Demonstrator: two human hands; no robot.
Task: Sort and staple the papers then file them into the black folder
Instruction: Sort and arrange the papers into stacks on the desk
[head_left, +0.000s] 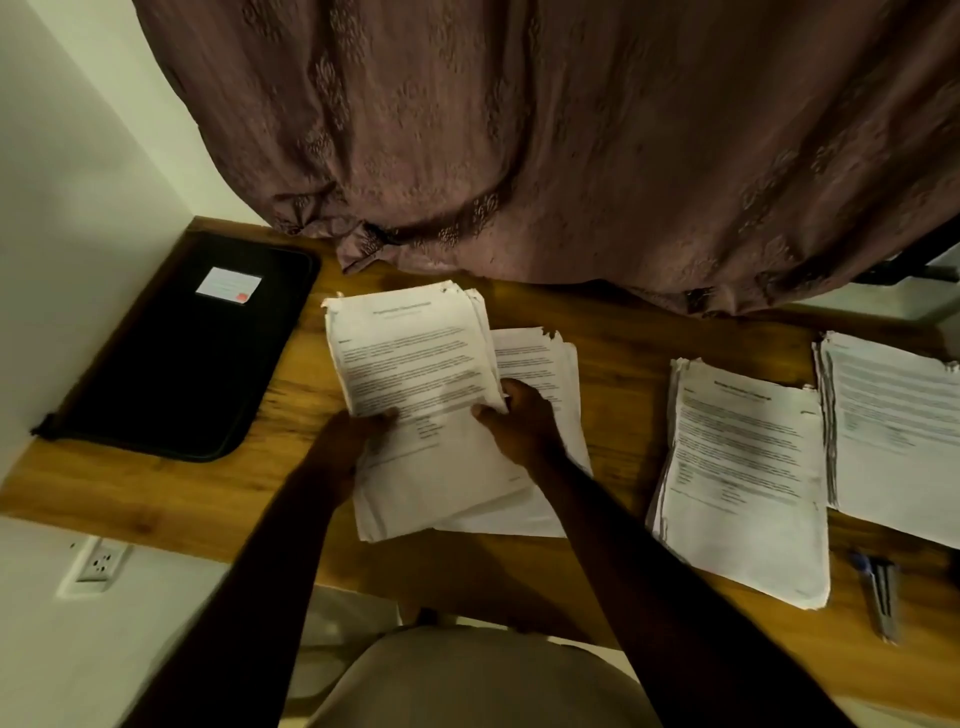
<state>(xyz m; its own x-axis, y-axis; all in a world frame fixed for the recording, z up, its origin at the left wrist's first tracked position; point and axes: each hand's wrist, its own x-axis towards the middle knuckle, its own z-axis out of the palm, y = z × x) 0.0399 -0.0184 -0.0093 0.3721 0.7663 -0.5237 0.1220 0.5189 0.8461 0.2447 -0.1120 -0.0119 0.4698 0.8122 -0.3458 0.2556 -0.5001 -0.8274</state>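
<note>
Head view: left hand (358, 436) and right hand (519, 421) pinch the white printed paper sheaf (410, 358); the black fabric folder (182, 353) lies left, nearer the left hand.

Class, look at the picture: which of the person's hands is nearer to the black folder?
Left. The left hand holds the papers just right of the folder; the right hand grips them farther right.
</note>
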